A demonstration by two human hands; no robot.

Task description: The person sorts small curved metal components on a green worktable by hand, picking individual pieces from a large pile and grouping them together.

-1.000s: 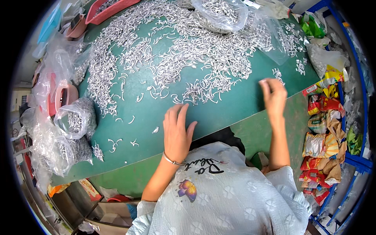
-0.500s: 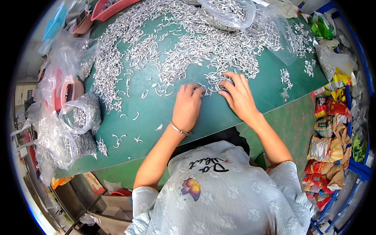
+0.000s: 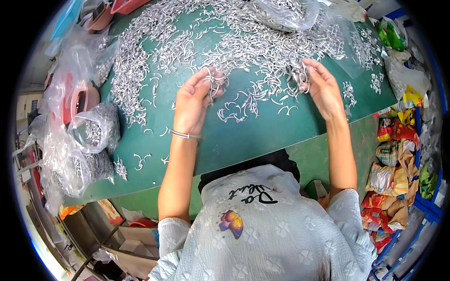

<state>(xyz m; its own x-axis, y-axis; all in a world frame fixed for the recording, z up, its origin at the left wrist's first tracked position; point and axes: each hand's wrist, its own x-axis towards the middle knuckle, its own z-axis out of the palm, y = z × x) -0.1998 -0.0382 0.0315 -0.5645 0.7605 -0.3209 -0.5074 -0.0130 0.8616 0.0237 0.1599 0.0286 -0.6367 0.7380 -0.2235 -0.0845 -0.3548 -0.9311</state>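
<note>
Silver pieces (image 3: 216,85) too small for me to count
I can't separate the overlapping ones in the left hand (image 3: 191,103) and right hand (image 3: 326,96). The pink tray (image 3: 126,6) at far left is cut by the top edge, the near pale shirt (image 3: 267,229) by the bottom; dark trousers (image 3: 284,164) are mostly hidden.

Workshop | green table (image 3: 243,136) | silvery parts (image 3: 262,49) (heaps of them) | blue rack (image 3: 427,210)

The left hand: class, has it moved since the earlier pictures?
Yes: the left hand has moved left, toward the clear bags, and farther from the near edge of the green table.
</note>
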